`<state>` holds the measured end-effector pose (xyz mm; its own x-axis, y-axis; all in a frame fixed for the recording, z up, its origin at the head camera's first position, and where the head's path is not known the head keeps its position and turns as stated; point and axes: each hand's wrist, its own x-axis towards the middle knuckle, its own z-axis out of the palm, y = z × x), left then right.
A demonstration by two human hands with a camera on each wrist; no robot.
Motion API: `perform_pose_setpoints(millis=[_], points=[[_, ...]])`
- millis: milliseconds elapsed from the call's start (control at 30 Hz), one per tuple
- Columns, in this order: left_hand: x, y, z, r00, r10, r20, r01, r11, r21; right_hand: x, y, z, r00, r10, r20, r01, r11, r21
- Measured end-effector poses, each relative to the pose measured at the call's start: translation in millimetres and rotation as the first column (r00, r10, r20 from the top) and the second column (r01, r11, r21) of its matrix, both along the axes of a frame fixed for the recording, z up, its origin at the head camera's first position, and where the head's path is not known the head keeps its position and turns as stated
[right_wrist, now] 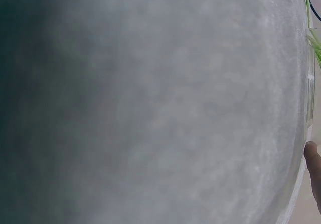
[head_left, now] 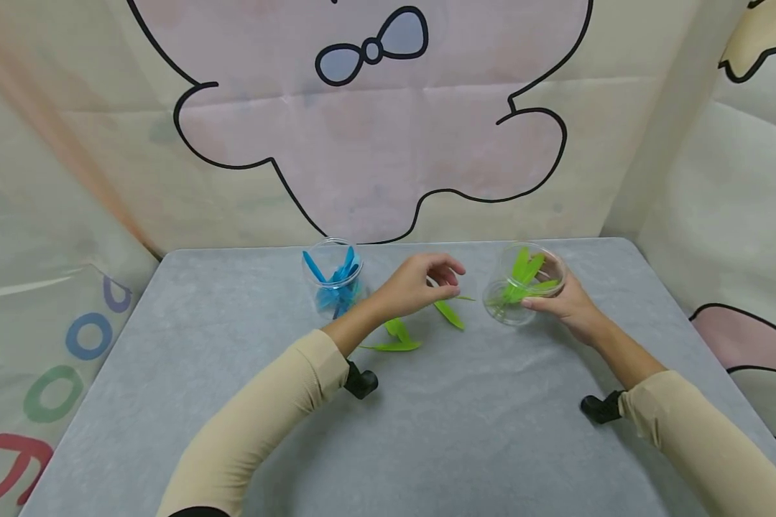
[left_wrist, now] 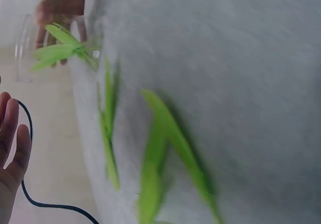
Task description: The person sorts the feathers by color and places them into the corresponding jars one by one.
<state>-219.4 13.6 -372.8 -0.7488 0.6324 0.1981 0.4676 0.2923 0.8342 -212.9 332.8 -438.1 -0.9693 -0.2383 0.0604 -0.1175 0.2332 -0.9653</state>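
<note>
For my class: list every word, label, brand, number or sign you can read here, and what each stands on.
No word, label, brand or number can be read with certainty.
Coloured outline shapes on the left wall: possibly letters or digits, but I cannot tell.
Left clear cup, right clear cup, grey table: no lettering visible.

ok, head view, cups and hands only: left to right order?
Left-side clear cup holding blue pieces → left hand → tilted clear cup holding green pieces → right hand, gripping that tilted cup.
</note>
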Motion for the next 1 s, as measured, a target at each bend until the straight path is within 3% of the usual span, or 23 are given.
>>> perform_pose_setpoints(millis=[367, 700, 1000], points=[[8.9, -33.5, -28.3, 0.998, -0.046, 0.048, 0.048, 0.998, -0.048, -0.2, 0.8, 0.0, 1.0, 0.0, 0.016, 0.0, 1.0, 0.011], [21.8, -72.0, -45.3, 0.998, -0.03, 0.046, 0.034, 0.994, -0.106, -0.5, -2.3, 4.2, 1.0, -0.002, 0.011, 0.002, 1.0, 0.007], [29.9, -94.5, -57.6, 0.999, -0.007, 0.036, 0.013, 0.986, -0.166, -0.4, 0.6, 0.2, 1.0, -0.005, 0.01, 0.005, 1.0, -0.008]])
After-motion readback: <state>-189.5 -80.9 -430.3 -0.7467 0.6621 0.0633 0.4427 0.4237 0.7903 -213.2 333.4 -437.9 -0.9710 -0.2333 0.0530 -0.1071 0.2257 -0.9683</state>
